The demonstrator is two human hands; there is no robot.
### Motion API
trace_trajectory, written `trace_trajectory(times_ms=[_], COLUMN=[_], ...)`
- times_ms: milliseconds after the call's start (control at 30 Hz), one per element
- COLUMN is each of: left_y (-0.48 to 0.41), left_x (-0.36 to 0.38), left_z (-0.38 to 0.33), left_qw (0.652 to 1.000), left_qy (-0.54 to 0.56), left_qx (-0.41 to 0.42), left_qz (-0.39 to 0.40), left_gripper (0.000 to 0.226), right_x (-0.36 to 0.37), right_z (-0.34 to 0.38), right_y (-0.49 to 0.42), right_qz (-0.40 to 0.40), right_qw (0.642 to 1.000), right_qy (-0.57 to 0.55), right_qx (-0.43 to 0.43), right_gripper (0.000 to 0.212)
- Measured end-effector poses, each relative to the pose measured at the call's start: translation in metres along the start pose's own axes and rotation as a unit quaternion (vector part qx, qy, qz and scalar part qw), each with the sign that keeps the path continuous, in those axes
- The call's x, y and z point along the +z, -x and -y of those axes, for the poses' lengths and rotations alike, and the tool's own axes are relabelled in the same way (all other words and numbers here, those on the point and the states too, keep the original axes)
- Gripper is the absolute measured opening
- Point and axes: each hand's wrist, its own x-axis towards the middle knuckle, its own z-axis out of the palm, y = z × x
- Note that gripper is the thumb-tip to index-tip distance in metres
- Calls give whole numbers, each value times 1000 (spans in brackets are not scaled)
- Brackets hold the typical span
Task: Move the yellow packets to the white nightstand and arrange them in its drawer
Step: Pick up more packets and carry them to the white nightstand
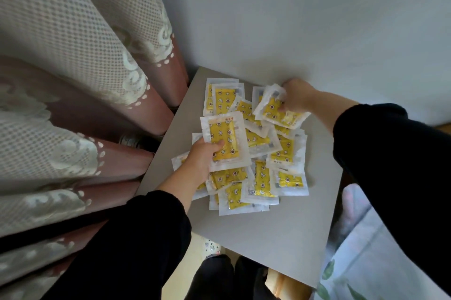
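On table [280, 233], packets [263, 177] piled loose: light, floppy, slick film. Left hand [199, 161] grip pinching one by edge, right hand [296, 97] holding another. I'd grab sealed borders.

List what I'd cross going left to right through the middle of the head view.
curtain → left hand holding a yellow packet → pile of packets on the table → right hand gripping another packet → black sleeve
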Motion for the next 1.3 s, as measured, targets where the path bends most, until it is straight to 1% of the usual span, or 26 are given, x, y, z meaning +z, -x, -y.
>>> trace_trajectory(times_ms=[167,333,467,533,600,667,767,933,1000,1100,1200,1300], left_y=[1,-3,-5,-4,-3,-3,0,6,7,8,9,10], left_x=[-1,-11,-15,-15,-15,-14,-14,-18,-18,-16,-9,-4], left_z=[-1,-2,1,2,4,7,12,19,21,23,24,23], left_qw=[999,999,999,999,999,999,999,999,999,999,999,999], left_qy=[35,33,29,29,31,32,28,21,21,18,17,14], left_qx=[-10,-18,-21,-19,-19,-21,-27,-37,-35,-42,-48,-46], left_qz=[22,15,7,12,16,18,17,15,9,-5,-9,-12], left_gripper=[25,25,27,25,25,27,27,26,27,29,28,24], right_x=[17,18,20,23,27,34,43,50,54,63,68,72], right_z=[1,4,6,7,9,8,5,-1,-6,-16,-16,-15], right_y=[-7,-10,-13,-13,-11,-6,3,22,29,36,44,46], right_qz=[65,61,79,55,5,-31,-76,-138,-165,-177,-163,-113], right_qw=[996,996,992,990,980,964,949,949,945,946,948,966], right_qy=[57,66,98,124,192,255,288,235,230,213,198,167], right_qx=[-13,-27,-23,-27,-47,-73,-105,-156,-166,-171,-187,-159], right_gripper=[37,48,43,38,31,35,41,26,31,46,43,38])
